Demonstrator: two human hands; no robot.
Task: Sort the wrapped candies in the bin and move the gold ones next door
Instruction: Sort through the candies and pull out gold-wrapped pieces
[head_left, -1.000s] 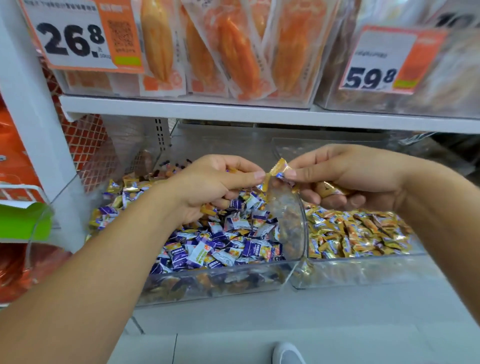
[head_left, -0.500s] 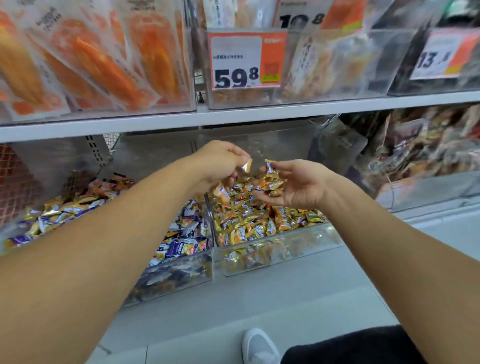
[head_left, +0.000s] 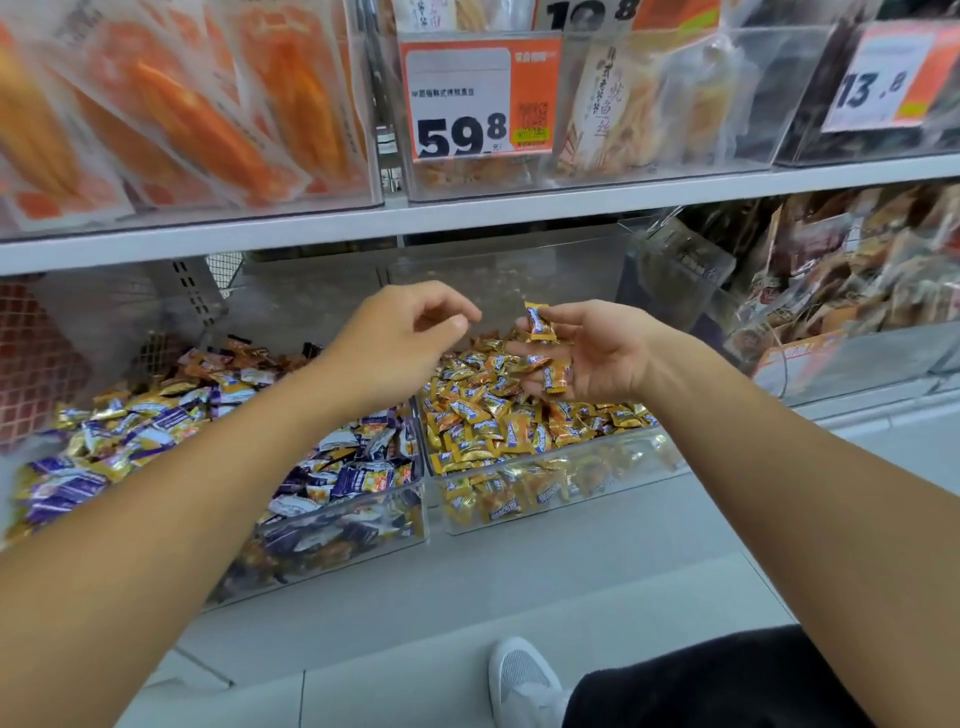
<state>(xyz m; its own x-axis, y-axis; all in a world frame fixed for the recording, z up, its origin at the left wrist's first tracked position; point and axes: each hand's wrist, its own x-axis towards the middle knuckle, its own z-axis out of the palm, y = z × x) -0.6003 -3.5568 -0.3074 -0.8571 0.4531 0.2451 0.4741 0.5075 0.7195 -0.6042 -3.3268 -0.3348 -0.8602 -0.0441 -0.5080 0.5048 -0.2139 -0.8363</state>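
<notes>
A clear left bin (head_left: 343, 545) holds mixed purple-and-white and gold wrapped candies (head_left: 353, 473). Next to it on the right, a clear bin (head_left: 639, 457) is filled with gold candies (head_left: 483, 415). My right hand (head_left: 597, 358) hovers palm-up over the right bin with two gold candies on it, one (head_left: 540, 323) upright near the thumb and one (head_left: 556, 376) lying on the palm. My left hand (head_left: 405, 338) hangs just left of it, over the wall between the bins, with its fingers loosely curled and nothing in them.
A white shelf edge (head_left: 467, 215) runs overhead with clear boxes of orange packets (head_left: 197, 114) and a 59.8 price tag (head_left: 478, 98). More packaged snacks (head_left: 831, 280) sit to the right. My white shoe (head_left: 524, 680) is on the floor below.
The view swung right from the mixed bin to the gold bin. My left hand let go of the gold candy and drew back; my right hand now carries the candies on its upturned palm.
</notes>
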